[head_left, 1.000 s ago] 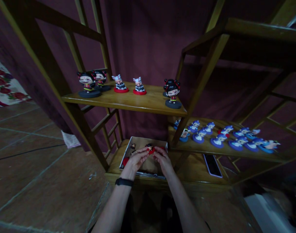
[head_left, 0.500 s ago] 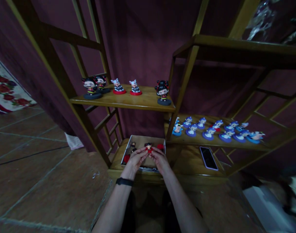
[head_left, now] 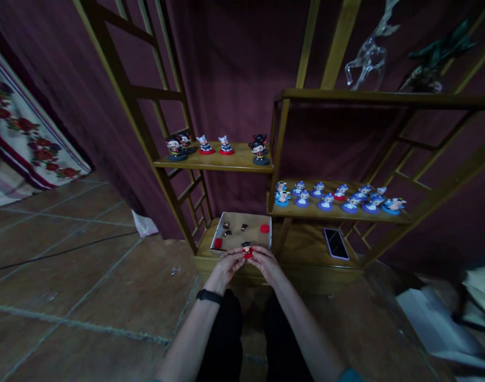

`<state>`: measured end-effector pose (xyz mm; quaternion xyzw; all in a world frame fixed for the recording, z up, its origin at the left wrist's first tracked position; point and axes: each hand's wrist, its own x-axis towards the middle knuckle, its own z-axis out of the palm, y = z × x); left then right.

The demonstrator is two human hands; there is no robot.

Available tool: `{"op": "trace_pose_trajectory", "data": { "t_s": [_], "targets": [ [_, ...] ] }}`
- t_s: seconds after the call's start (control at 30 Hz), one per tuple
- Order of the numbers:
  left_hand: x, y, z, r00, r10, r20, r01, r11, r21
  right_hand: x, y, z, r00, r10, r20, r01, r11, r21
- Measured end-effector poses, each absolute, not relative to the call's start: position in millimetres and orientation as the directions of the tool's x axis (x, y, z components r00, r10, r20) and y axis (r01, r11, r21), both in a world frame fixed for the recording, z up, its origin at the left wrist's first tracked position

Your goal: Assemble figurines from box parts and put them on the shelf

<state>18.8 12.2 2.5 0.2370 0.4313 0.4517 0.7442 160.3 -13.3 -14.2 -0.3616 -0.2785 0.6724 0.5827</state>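
Note:
Between my fingertips I hold a small black-haired figurine on a red base. My left hand pinches it from the left and my right hand from the right, both closed on its base. Just beyond my hands lies a shallow cardboard box. Inside it are several small dark figurine pieces, a red piece at the right and another red piece near the left front corner. The box's front edge is partly hidden behind my hands.
A wooden shelf above the box carries black-haired and white-haired figurines. Rows of purple and blue figurines stand on the right shelf. Below them lies a phone. A clear deer ornament stands high at the right.
My hands have drawn back from over the box to its front edge, still holding the figurine. More of the box's contents now shows. The camera view has shifted.

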Motion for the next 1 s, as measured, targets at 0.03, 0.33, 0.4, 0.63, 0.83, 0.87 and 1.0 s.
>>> {"op": "trace_pose_trajectory", "data": {
  "t_s": [0.03, 0.33, 0.4, 0.63, 0.83, 0.87, 1.0],
  "targets": [
    [19, 7, 1, 0.216, 0.874, -0.436, -0.468, 0.485, 0.739, 161, -18, -14, -0.065, 0.982, -0.178, -0.578, -0.182, -0.795],
    [29, -20, -18, 0.104, 0.87, -0.482, -0.484, 0.467, 0.74, 169, -43, -20, -0.037, 0.972, -0.234, -0.487, -0.222, -0.844],
    [30, -23, -18, 0.119, 0.859, -0.498, -0.487, 0.488, 0.724, 168, -44, -21, -0.014, 0.968, -0.249, -0.497, -0.223, -0.839],
    [27, -28, -19, 0.176, 0.876, -0.45, -0.52, 0.471, 0.713, 167, -44, -20, -0.039, 0.964, -0.263, -0.521, -0.244, -0.818],
    [24, -24, -20, 0.172, 0.875, -0.453, -0.541, 0.468, 0.699, 168, -43, -19, -0.049, 0.966, -0.252, -0.498, -0.243, -0.832],
    [24, -24, -20, 0.171, 0.873, -0.458, -0.54, 0.471, 0.697, 168, -43, -18, -0.048, 0.968, -0.247, -0.493, -0.238, -0.837],
    [24, -22, -20, 0.159, 0.855, -0.494, -0.525, 0.497, 0.691, 167, -41, -19, -0.024, 0.974, -0.224, -0.482, -0.208, -0.851]
  ]
}}
